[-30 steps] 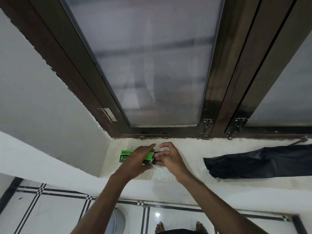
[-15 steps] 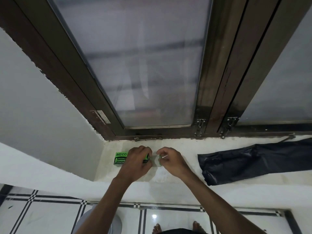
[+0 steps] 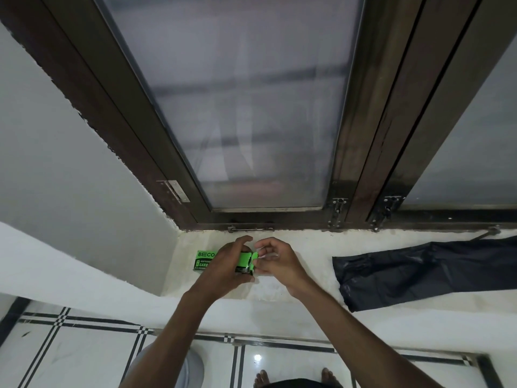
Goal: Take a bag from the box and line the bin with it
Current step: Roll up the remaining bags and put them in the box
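Note:
A small green box [image 3: 203,261] of garbage bags lies on the white window sill [image 3: 305,247]. My left hand [image 3: 225,266] lies over its middle and grips it. My right hand [image 3: 275,260] is at the box's right end, fingertips pinching the green end flap [image 3: 254,256], which stands folded out. A black bag [image 3: 425,271] lies spread flat on the sill to the right, apart from both hands. The grey bin [image 3: 193,369] shows partly on the floor below, behind my left forearm.
A dark wooden window frame [image 3: 352,169] with frosted glass rises right behind the sill, with metal latches [image 3: 337,211] at its base. A white wall closes the left side. Below the sill is a glossy tiled floor [image 3: 84,357], and my bare feet [image 3: 293,378].
My left hand has settled over the box and stayed there. My right hand went from a loose grip at the box's end to pinching the end flap, which now stands folded out.

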Demonstrator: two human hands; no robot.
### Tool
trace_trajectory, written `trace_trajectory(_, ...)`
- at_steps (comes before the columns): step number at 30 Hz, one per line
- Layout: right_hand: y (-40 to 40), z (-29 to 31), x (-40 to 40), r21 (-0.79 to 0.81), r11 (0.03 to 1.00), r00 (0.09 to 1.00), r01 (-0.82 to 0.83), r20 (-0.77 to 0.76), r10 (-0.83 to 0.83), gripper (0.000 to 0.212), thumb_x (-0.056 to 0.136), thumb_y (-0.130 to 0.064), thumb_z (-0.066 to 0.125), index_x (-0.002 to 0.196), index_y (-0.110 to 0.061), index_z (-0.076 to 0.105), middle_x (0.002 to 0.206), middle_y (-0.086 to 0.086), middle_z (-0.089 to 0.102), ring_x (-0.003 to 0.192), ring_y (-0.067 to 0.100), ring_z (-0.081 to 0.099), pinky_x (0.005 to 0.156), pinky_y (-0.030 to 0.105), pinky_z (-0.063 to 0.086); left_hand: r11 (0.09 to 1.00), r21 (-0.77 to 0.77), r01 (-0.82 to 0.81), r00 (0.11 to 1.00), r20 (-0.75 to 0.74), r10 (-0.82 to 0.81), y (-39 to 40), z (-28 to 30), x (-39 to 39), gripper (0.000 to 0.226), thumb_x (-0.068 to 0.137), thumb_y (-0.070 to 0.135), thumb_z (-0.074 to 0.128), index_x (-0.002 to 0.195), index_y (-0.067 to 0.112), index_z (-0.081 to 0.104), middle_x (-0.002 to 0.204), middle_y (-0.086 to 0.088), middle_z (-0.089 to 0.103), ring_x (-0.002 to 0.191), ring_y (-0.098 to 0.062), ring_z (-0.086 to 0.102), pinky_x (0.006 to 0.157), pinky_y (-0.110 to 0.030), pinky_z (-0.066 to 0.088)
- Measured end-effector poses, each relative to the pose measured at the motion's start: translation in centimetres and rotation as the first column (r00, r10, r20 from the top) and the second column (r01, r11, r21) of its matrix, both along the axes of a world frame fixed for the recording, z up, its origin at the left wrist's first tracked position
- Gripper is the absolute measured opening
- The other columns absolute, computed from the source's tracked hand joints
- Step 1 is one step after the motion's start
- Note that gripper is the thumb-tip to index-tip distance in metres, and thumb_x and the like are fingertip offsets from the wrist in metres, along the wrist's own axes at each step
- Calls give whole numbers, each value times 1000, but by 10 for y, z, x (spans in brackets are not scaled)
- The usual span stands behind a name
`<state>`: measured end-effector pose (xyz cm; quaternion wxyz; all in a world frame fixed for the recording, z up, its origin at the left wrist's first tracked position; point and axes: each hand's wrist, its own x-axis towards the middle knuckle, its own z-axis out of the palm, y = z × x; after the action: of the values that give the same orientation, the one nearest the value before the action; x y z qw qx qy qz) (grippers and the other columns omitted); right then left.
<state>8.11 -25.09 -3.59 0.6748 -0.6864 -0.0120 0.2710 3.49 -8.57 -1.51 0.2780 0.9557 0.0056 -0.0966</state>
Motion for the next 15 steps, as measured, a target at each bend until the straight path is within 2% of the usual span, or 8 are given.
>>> trace_trajectory(7,6,2,2,-61,998,999,-10,48,13,39,74,12,69,104,-14,68,94,2,62,88,18,63,75,36,61,999,-26,-20,1000,5,20,-2,3,-1,96,68,31,87,145,30,29,132,5,56,122,-15,49,93,-23,40)
trace_trajectory(10,11,5,0,-82,997,996,-5,93,13,45,75,13,61,108,-17,65,95,4,63,85,19,64,78,41,62,999,-29,-31,999,9,32,-3,4,-1,95,68,30,87,144,31,30,132,4,56,122,-16,49,92,-24,40)
trace_trajectory(13,13,9,-4,-65,998,996,-5,92,10,57,81,16,56,120,-26,54,105,6,61,91,27,69,77,38,62,998,-36,-60,998,13,60,-4,4,-1,95,68,30,87,144,31,31,131,4,56,122,-16,49,94,-26,42)
trace_trajectory(15,9,11,-4,-53,999,997,-12,72,15,66,83,15,58,127,-33,48,115,2,57,91,27,71,78,34,62,997,-37,-69,997,15,70,-4,3,-1,97,68,31,87,146,30,30,131,4,55,122,-16,49,96,-27,43)
